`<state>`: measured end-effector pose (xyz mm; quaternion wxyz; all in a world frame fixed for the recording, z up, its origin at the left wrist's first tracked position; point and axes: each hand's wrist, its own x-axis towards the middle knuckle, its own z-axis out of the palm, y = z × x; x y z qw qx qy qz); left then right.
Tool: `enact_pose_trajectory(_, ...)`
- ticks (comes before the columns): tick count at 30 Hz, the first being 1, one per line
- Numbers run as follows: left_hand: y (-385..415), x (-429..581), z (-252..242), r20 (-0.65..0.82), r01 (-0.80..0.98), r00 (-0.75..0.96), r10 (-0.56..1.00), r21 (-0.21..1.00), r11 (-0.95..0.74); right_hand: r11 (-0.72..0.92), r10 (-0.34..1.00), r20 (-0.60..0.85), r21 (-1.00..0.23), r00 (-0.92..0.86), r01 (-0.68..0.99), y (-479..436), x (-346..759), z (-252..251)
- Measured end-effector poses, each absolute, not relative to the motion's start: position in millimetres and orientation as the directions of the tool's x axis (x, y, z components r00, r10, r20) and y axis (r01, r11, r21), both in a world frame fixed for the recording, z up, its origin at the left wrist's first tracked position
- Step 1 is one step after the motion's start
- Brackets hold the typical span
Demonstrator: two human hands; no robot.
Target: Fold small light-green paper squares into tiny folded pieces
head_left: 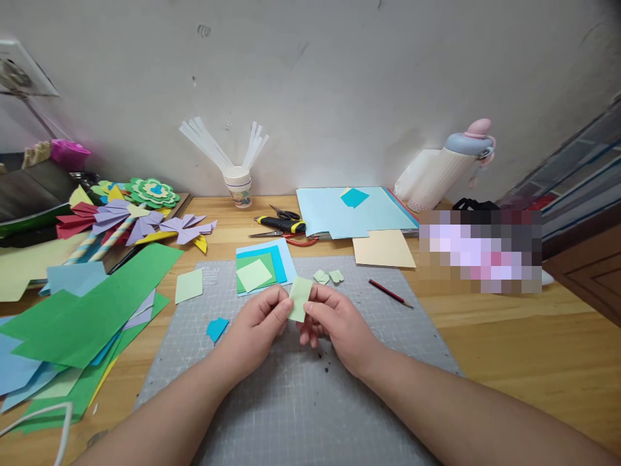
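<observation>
Both hands meet above the grey cutting mat [301, 388], pinching a small light green paper piece [299, 299] between them. My left hand [257, 327] grips its left edge with thumb and fingers closed. My right hand [334, 323] holds the right edge, fingers curled. The paper stands upright, a narrow folded rectangle. Just beyond it on the mat lie small light green cut-outs [328, 277] and a stack of blue and green paper squares [262, 266].
A red pencil [389, 293] lies at the mat's right. Scissors [284, 223], a paper cup with white strips [239, 188], light blue sheets [349, 210], a tan sheet [383, 249] sit behind. Green and blue sheets [82, 310] and paper flowers [136, 220] crowd the left.
</observation>
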<state>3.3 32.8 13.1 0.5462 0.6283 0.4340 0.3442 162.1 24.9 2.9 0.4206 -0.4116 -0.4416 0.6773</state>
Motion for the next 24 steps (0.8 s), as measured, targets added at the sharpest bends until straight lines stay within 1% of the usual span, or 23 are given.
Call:
enact_pose_trajectory(3,35,2,10,-0.071,0.143,0.353,0.933,0.989,0.021,-0.237,0.935,-0.182,-0.959,-0.304,-0.157,26,162,2)
enact_pose_trajectory(5,35,3,8,-0.027,0.086,0.303,0.953,0.996,0.001,-0.224,0.943,-0.181,-0.966,-0.281,-0.131,26,162,2)
enact_pose_trajectory(7,35,3,7,0.028,0.069,0.256,0.966,0.996,-0.048,-0.217,0.95,-0.182,-0.969,-0.254,-0.119,27,161,1)
enact_pose_trajectory(9,35,3,6,0.052,0.076,0.255,0.966,0.994,-0.074,-0.206,0.954,-0.175,-0.973,-0.243,-0.108,26,161,1)
enact_pose_trajectory(12,35,3,4,0.046,0.052,0.287,0.957,0.997,-0.064,-0.151,0.956,-0.133,-0.987,-0.263,-0.052,25,161,0)
enact_pose_trajectory(14,34,3,4,0.038,0.069,0.291,0.956,0.996,-0.061,-0.088,0.956,-0.089,-0.996,-0.281,0.014,23,161,-1)
enact_pose_trajectory(16,34,3,5,0.018,0.123,0.276,0.961,0.991,-0.054,-0.027,0.954,-0.049,-0.996,-0.297,0.08,21,160,-1)
enact_pose_trajectory(18,34,4,8,-0.018,0.151,0.244,0.97,0.988,-0.02,0.003,0.949,-0.033,-0.993,-0.312,0.116,20,159,-1)
enact_pose_trajectory(20,34,5,12,-0.063,0.103,0.207,0.976,0.994,0.042,-0.034,0.948,-0.061,-0.995,-0.313,0.092,20,160,0)
enact_pose_trajectory(24,35,7,18,-0.139,-0.064,0.169,0.976,0.986,0.152,-0.211,0.945,-0.19,-0.976,-0.267,-0.055,24,161,3)
